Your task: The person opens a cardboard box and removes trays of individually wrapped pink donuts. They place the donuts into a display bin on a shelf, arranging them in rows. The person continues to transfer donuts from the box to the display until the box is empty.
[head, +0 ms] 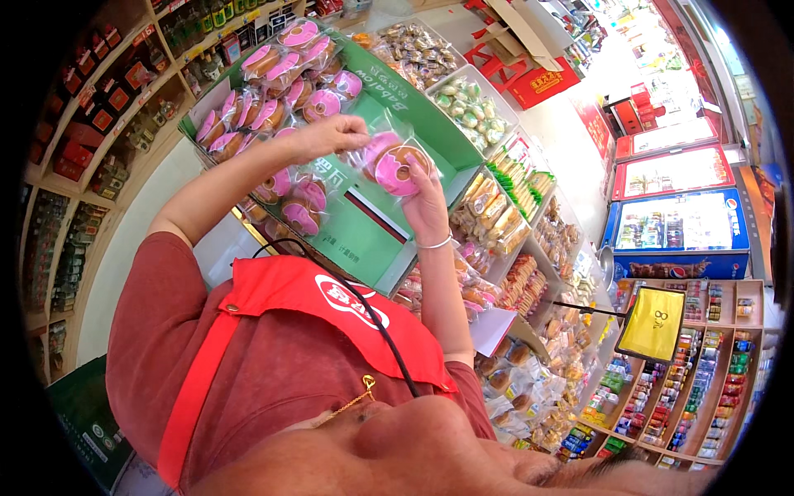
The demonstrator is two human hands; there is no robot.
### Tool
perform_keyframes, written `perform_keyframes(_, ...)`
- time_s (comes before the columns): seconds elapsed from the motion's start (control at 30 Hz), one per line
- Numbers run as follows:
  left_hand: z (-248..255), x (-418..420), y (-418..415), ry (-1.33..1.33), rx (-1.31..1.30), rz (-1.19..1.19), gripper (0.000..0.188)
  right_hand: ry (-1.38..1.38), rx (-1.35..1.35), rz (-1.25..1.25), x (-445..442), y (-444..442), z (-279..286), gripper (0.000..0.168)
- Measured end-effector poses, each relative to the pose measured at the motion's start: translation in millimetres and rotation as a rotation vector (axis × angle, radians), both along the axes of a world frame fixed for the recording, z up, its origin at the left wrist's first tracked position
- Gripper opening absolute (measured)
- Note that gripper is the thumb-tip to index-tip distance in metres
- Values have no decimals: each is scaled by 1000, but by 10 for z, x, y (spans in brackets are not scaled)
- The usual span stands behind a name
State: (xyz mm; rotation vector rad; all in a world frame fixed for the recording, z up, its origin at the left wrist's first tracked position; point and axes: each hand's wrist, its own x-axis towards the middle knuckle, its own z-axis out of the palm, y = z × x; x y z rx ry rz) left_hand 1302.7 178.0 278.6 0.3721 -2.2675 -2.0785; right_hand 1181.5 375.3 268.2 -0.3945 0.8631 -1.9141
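My right hand (425, 201), with a bracelet at the wrist, grips a clear-wrapped bun (397, 173) printed like a pink-iced doughnut. Its thumb lies across the front of the wrapper. Just behind is a second pink wrapped bun (379, 147), slightly blurred. My left hand (338, 133) has its fingers closed and appears to pinch the edge of that second wrapper. Both hands are over an open green cardboard carton (372, 214). Similar pink wrapped buns (322, 105) are heaped in the carton's far and left parts, and a few (304, 208) lie at its near left.
Bins of wrapped snacks (471, 111) and bread sticks (490, 211) run along the right. A yellow price sign (652, 323) juts out on an arm. Bottle shelves (105, 111) stand at left; a blue drinks freezer (679, 229) and can shelves (688, 372) at right.
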Motion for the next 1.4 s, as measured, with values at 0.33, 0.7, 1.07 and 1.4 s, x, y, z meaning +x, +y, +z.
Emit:
perform_keyframes(0.33,31,460,-54,-159,-437,-566,75,-113,12,13,10,133,-61,34)
perform_keyframes(0.7,42,346,245,-252,-946,-520,66,-145,32,-10,50,178,-105,42)
perform_keyframes(1.07,217,-64,630,77,-432,169,50,-12,-79,-82,277,436,94,67)
perform_keyframes(1.4,279,-197,1032,76,89,296,44,52,133,-320,302,1364,165,34)
